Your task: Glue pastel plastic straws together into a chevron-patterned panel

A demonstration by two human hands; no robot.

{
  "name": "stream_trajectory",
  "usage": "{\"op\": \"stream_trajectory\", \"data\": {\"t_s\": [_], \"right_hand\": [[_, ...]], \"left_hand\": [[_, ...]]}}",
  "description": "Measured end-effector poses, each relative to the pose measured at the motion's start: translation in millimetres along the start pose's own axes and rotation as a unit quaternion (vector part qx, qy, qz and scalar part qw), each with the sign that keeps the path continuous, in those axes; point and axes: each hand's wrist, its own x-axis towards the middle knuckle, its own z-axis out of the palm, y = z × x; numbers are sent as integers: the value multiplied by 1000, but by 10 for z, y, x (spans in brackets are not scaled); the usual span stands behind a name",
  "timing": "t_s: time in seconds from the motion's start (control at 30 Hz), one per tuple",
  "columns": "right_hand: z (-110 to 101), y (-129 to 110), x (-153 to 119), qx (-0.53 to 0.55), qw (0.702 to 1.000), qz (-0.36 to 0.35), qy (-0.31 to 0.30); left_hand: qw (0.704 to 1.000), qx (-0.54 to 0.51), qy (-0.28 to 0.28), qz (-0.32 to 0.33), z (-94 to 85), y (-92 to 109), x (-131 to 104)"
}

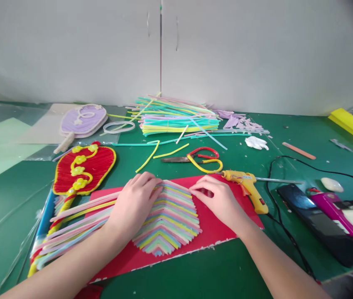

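Pastel pipe cleaners form a chevron-striped panel (170, 226) lying on a red sheet (218, 224), their stripes meeting along a middle ridge. My left hand (137, 201) rests on the panel's left side, fingers bent and closed at the topmost pipe cleaner; its fingertips are partly hidden. Long loose ends of pipe cleaners (83, 209) stick out to the left beneath that hand and forearm. At the panel's upper right edge, my right hand (216, 197) pinches the end of the top pipe cleaner (179, 185) between thumb and forefinger.
Behind the sheet lie scissors (195, 159) and a bundle of pipe cleaners (179, 122). A yellow glue gun (248, 187) touches the sheet's right side, near a black cable and a phone (319, 224). Red (84, 170) and lilac (83, 120) fans lie left.
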Motion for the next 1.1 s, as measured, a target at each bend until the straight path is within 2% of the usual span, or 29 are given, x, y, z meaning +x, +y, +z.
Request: {"op": "stream_trajectory", "data": {"t_s": [0.3,0.73,1.1], "right_hand": [[-13,-15,-11,-3,1000,3,-5],[5,6,-23,0,1000,-6,6],[139,-9,6,-49,995,-61,58]], "left_hand": [[1000,-18,13,-3,31,-21,0],[999,-14,40,33,80,-43,-18],[997,-80,0,-10,53,11,20]]}}
